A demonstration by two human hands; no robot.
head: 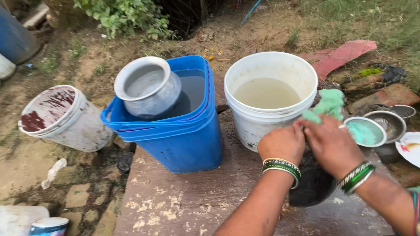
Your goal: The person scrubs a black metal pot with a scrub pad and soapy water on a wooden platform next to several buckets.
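While both hands work close together just in front of the white bucket (270,98), the right hand (331,146) has its fingers closed around a green scrubbing cloth (327,106), whose crumpled, foamy end sticks up past the fingertips and overlaps the bucket's right rim. The left hand (282,143), wearing green and gold bangles at the wrist, is curled with its fingers bent downward onto a dark, blackened pot (313,185) that sits below both hands; how firmly it grips the pot cannot be told, as the fingertips are hidden. The pot looks sooty black and rounded, most of it covered by the two wrists. The white bucket holds murky, yellowish water and stands on a brown, stained slab (188,201) that serves as a worktop. Left of the bucket, touching distance away, stands a blue square tub (183,140) filled with water, with a metal water pot (148,89) resting tilted in it. Further left of the bucket lies a white paint-stained bucket (63,116) on its side on the bare ground. Right of the white bucket, a small steel bowl (365,131) with green soap inside sits beside another steel bowl (389,124) and a white plate (410,147) at the frame edge.
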